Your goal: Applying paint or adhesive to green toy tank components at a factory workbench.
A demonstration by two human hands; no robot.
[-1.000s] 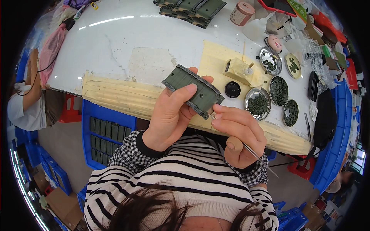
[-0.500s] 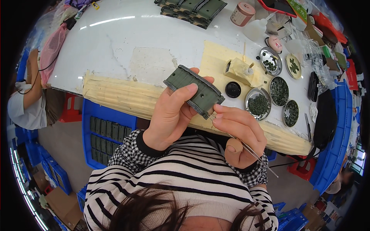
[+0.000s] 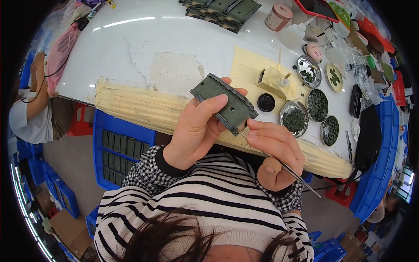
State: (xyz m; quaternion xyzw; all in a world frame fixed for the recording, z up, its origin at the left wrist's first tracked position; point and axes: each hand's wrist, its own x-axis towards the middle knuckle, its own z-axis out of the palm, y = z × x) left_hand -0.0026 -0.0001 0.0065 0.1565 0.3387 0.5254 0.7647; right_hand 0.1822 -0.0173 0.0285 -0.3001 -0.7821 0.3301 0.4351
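Observation:
My left hand (image 3: 192,133) is closed round a dark green, block-shaped model part (image 3: 240,114) with ridged grey strips along its edges and small round holes. The thumb lies across its upper face, and the other fingers support it from behind. Metal tweezers (image 3: 297,175) are pinched in my right hand (image 3: 281,150), their shaft slanting down to the right. Their tips meet the part's lower right corner; whether they grip a small piece there is too fine to see. Dishes of small dark green pieces (image 3: 293,118) stand to the right of my hands.
A small yellow taped box (image 3: 275,83) and a round black lid (image 3: 266,102) stand on the white table (image 3: 131,56). Similar green parts (image 3: 222,13) lie at the far side. Below the padded yellow table edge (image 3: 135,107), a blue crate (image 3: 101,153) holds more parts.
The view has shifted slightly, so most things appear a little further right. Both hands keep their hold on the part and the tweezers, with the tips still at the same corner.

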